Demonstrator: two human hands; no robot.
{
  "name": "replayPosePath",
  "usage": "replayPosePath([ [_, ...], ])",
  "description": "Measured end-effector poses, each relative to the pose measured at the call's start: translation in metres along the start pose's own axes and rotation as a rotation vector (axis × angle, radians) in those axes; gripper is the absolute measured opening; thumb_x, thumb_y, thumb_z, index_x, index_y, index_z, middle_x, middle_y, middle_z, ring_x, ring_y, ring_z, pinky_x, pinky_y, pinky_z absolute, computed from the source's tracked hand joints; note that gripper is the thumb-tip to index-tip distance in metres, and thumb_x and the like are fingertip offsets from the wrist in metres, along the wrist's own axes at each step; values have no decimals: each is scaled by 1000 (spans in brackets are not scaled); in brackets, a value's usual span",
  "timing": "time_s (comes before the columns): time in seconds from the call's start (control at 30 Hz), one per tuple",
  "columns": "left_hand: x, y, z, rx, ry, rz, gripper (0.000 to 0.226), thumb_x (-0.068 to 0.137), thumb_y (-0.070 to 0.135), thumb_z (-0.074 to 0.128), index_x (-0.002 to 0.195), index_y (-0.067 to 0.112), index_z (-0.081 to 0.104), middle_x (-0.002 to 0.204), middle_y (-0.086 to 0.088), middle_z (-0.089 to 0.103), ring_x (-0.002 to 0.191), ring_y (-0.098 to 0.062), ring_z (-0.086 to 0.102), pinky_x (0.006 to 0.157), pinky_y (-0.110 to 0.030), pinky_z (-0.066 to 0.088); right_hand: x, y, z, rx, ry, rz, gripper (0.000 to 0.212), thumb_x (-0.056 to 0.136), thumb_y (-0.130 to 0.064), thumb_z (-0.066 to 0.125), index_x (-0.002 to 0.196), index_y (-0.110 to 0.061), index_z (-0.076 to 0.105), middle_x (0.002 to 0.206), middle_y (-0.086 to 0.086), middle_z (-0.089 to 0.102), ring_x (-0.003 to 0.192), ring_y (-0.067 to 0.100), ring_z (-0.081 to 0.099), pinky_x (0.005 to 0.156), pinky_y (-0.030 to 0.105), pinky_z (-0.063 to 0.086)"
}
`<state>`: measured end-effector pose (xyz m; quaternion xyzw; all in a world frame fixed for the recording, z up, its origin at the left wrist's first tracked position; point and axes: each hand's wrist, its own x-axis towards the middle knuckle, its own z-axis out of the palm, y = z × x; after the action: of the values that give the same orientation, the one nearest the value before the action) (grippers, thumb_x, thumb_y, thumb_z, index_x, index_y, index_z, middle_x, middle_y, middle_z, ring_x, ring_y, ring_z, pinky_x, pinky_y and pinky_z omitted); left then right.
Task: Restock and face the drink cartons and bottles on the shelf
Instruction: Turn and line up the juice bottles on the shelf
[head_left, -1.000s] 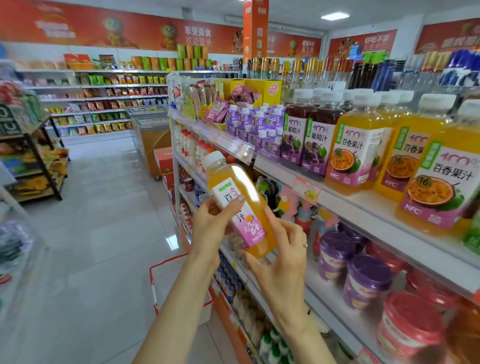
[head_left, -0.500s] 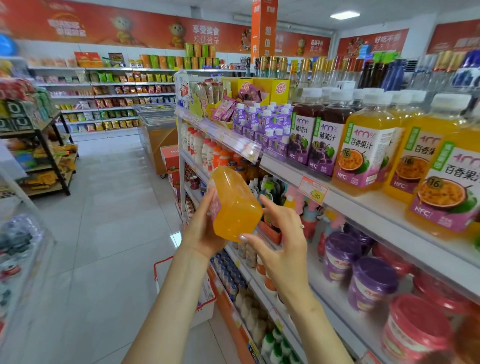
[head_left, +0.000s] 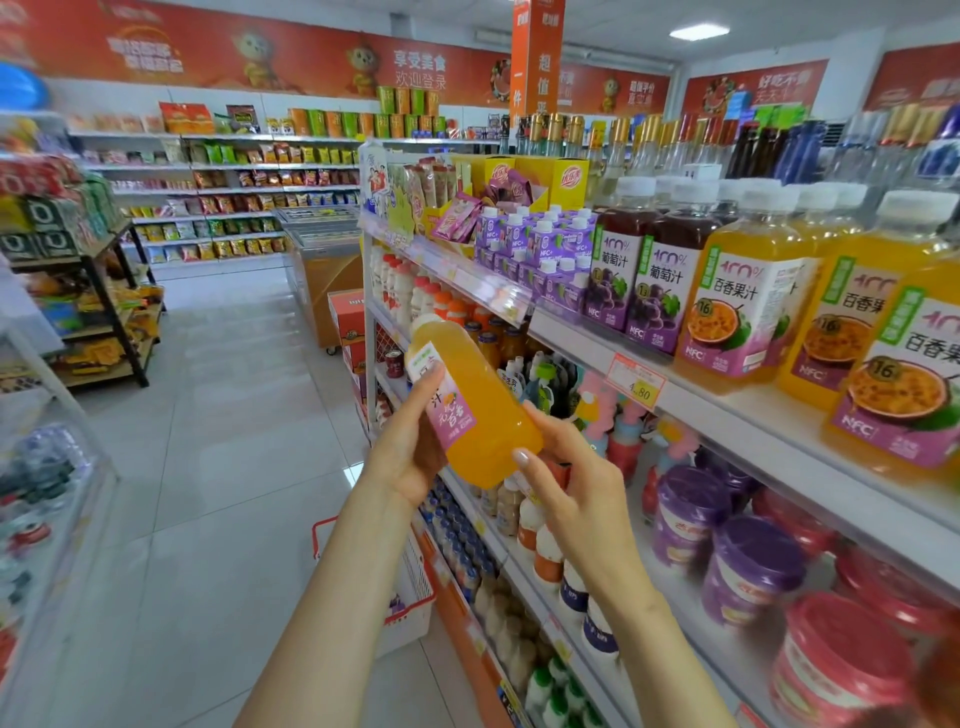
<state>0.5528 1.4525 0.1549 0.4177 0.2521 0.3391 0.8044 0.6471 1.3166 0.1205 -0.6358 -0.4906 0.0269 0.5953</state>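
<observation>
Head view, items listed near to far:

1. Basket (head_left: 415, 587): on the floor at 6 o'clock, below the forearms. Probably the restock supply, parked within reach.
2. Right hand (head_left: 576, 483): centre frame, thumb and fingers curled round the base end of the juice bottle (head_left: 478, 410), steadying it.
3. Left hand (head_left: 410, 452): at 9 o'clock of the bottle, cupping it from beneath with a finger over the label. This grip would suit turning the bottle.
4. Juice bottle: orange, off the shelf and held between both hands. It is tilted, cap towards 11 o'clock and base towards 5. Judged to be under label inspection before facing.
5. Shelf (head_left: 727, 421): at 3 o'clock, price tag (head_left: 636, 384) on its front rail.
6. Passion-fruit bottles (head_left: 748, 306): at 2 o'clock, upright with labels outward. They match the held bottle, so this is its likely slot.
7. Grape-juice bottles (head_left: 623, 270): just beyond, also faced outward.
8. Purple cartons (head_left: 530, 244): at 1 o'clock, farthest, in rows.
</observation>
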Motion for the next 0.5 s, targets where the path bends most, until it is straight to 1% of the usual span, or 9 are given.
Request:
replayPosePath([
  [0.07,-1,5,2,113,111,87,36,70,41,69,98,18,64,85,-3,73,80,-18,68,82,-37,54,0,2,-2,21,-50,39,41,83,-57,49,124,-51,50,99,-23,63,87,1,59,74,21,43],
  [0.1,0,7,4,179,159,137,31,74,38,70,97,18,62,80,-1,72,72,-12,68,73,-31,56,1,1,-2,36,-64,58,44,81,-60,48,124,-52,49,107,-22,63,94,1,59,78,22,44],
  [0.17,0,8,7,302,246,234,33,78,34,72,100,15,56,83,-2,70,64,-7,66,58,-23,53,1,-3,1,48,-104,96,62,73,-66,51,132,-47,45,121,-20,56,107,0,55,86,21,45],
  [0.2,2,8,9,347,280,276,38,76,34,74,102,14,55,87,-4,70,66,-8,67,57,-24,54,2,-6,3,20,-129,108,75,69,-69,53,137,-44,40,127,-20,51,112,-2,51,89,19,44],
  [0.27,4,7,12,418,328,338,48,68,40,81,101,18,53,94,-6,70,75,-15,70,67,-34,58,5,-12,10,-100,-146,104,95,62,-74,57,145,-39,28,133,-20,43,119,-4,44,95,18,40],
  [0.3,4,7,14,456,346,352,53,63,45,82,99,20,53,94,-4,70,78,-18,70,72,-40,58,7,-14,13,-160,-136,83,100,62,-73,61,147,-37,24,135,-18,42,120,-3,41,97,21,39],
  [0.4,3,3,20,554,384,378,56,64,47,82,101,19,51,92,2,67,81,-18,69,77,-44,58,10,-14,24,-269,-58,47,100,69,-56,75,149,-26,23,131,-8,44,119,7,41,97,28,41],
  [0.47,2,2,22,590,367,406,54,65,49,80,100,21,50,91,6,66,83,-16,69,77,-44,57,13,-13,28,-260,-4,60,94,73,-45,77,148,-22,26,125,-3,47,115,12,44,95,31,43],
  [0.5,1,2,21,593,331,424,54,64,52,79,99,22,50,92,6,67,83,-15,69,77,-44,57,14,-14,28,-231,8,69,91,73,-43,78,147,-23,28,123,-4,48,113,11,45,94,30,43],
])
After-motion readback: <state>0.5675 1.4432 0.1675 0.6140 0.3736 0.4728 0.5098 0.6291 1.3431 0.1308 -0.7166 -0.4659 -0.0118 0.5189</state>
